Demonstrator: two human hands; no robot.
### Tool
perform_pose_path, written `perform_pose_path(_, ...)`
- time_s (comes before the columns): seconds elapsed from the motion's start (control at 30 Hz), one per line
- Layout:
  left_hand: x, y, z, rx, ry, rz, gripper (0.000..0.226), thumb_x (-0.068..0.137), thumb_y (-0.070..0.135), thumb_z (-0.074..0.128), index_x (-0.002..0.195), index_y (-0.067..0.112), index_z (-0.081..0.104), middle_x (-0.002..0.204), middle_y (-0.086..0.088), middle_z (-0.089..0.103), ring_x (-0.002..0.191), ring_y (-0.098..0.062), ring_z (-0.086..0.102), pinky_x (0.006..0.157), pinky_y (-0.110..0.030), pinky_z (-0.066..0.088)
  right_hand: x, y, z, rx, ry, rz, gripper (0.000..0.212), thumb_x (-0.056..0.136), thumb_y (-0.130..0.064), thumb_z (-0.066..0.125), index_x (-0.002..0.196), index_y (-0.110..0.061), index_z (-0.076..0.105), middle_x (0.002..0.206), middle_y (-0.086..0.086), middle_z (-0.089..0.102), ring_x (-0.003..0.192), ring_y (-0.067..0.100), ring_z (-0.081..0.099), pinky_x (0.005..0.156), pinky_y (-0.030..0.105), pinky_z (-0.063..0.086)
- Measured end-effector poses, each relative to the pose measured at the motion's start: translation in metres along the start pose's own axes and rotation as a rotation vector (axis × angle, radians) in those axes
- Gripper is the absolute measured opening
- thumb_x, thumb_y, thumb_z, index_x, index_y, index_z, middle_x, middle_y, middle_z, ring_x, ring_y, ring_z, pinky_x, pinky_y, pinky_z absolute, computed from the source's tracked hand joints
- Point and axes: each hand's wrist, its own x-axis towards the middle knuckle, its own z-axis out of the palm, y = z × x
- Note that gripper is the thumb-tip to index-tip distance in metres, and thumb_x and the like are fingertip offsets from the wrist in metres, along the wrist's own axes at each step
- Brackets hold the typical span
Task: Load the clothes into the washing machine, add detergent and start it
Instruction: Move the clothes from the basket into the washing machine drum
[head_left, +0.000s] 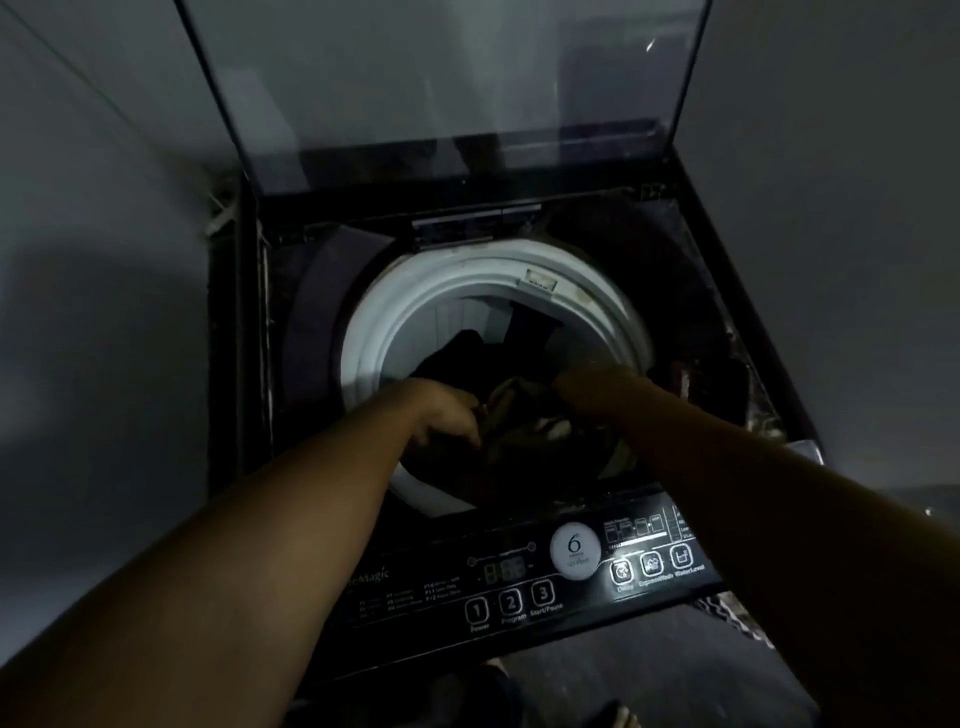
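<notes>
One left hand (449, 413), one right hand (587, 387) in the washing machine (322, 291) drum (374, 332).
Left fingers (470, 436) curl into dark clothes (524, 415); right fingers blurred, grip unclear. Nearer than the fingers, control panel (519, 587) reads Power, Program, Start/Pause.

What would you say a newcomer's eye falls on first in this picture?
The bright white drum rim in the middle of the dark washing machine stands out first, with the left hand and right hand reaching into the dark clothes inside it. Next come the glass lid standing open behind, and the control panel with its round white sticker along the front edge.
</notes>
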Motion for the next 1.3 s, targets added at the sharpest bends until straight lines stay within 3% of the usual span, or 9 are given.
perform_pose_path(0.1,0.016,-0.006,0.005,0.077,-0.04,0.008,0.052,0.097,0.035,0.06,0.146,0.027,0.044,0.129,-0.003,0.056,0.116,-0.028,0.055,0.098,-0.034,0.047,0.01,0.001,0.013,-0.016,-0.076,-0.001,0.041,0.106,-0.028,0.04,0.137,-0.004,0.052,0.139,0.017,0.055,0.125,0.031,0.054,0.102,0.035,0.042)
perform_pose_path(0.2,0.022,-0.012,0.009,0.107,0.054,0.08,0.032,0.096,0.033,0.062,0.127,0.028,0.057,0.117,0.003,0.06,0.098,-0.015,0.057,0.081,-0.02,0.044,0.011,-0.005,0.016,0.073,-0.111,-0.003,0.04,0.106,-0.026,0.044,0.141,-0.007,0.05,0.139,0.013,0.056,0.122,0.03,0.056,0.104,0.038,0.044)
perform_pose_path(0.33,0.025,-0.012,0.005,0.154,0.081,0.082,0.048,0.088,0.036,0.066,0.134,0.023,0.056,0.13,-0.002,0.059,0.111,-0.02,0.059,0.093,-0.029,0.05,0.011,-0.006,0.011,0.085,-0.169,-0.051,0.032,0.095,-0.022,0.061,0.125,-0.008,0.062,0.121,0.013,0.066,0.1,0.028,0.066,0.083,0.035,0.052)
perform_pose_path(0.4,0.019,-0.002,0.0,0.103,0.137,0.11,0.049,0.086,0.04,0.066,0.131,0.025,0.057,0.13,-0.002,0.058,0.107,-0.019,0.058,0.082,-0.029,0.053,0.005,-0.004,0.001,0.126,-0.134,-0.085,0.034,0.096,-0.018,0.06,0.128,-0.008,0.061,0.125,0.013,0.064,0.108,0.03,0.065,0.085,0.036,0.051)
perform_pose_path(0.57,-0.005,0.044,-0.022,-0.02,0.288,0.203,0.045,0.091,0.036,0.066,0.134,0.031,0.055,0.124,0.001,0.061,0.106,-0.019,0.062,0.069,-0.026,0.05,-0.024,0.012,-0.035,0.303,0.13,-0.079,0.036,0.097,-0.02,0.056,0.133,-0.013,0.06,0.137,0.012,0.057,0.124,0.03,0.055,0.102,0.037,0.045)
perform_pose_path(0.73,-0.043,0.121,-0.026,-0.152,0.467,0.373,0.023,0.095,0.025,0.06,0.117,0.025,0.066,0.109,-0.002,0.071,0.096,-0.021,0.069,0.074,-0.03,0.053,-0.073,0.063,-0.065,0.523,0.396,-0.047,0.031,0.087,-0.016,0.061,0.116,-0.017,0.07,0.121,0.009,0.068,0.112,0.028,0.064,0.092,0.028,0.048)
perform_pose_path(0.87,-0.061,0.2,-0.01,-0.181,0.561,0.511,0.018,0.094,0.018,0.059,0.109,0.021,0.068,0.104,-0.006,0.073,0.087,-0.019,0.07,0.068,-0.026,0.054,-0.122,0.126,-0.072,0.755,0.594,0.0,0.021,0.09,-0.013,0.06,0.108,-0.009,0.072,0.104,0.014,0.072,0.089,0.023,0.066,0.081,0.034,0.051)
perform_pose_path(1.07,-0.053,0.327,0.062,-0.102,0.501,0.636,0.016,0.099,0.025,0.057,0.113,0.023,0.064,0.108,-0.003,0.07,0.085,-0.015,0.069,0.08,-0.037,0.057,-0.173,0.249,-0.013,0.93,0.613,0.156,0.016,0.089,-0.012,0.056,0.099,-0.016,0.068,0.096,0.013,0.073,0.083,0.029,0.071,0.075,0.041,0.059)
perform_pose_path(1.3,0.019,0.423,0.186,-0.106,0.297,0.567,0.017,0.095,0.025,0.059,0.111,0.025,0.064,0.104,0.002,0.069,0.083,-0.011,0.067,0.075,-0.031,0.052,-0.188,0.361,0.13,1.052,0.494,0.316,0.013,0.086,-0.016,0.06,0.091,-0.019,0.072,0.091,0.01,0.075,0.083,0.028,0.072,0.08,0.042,0.06)
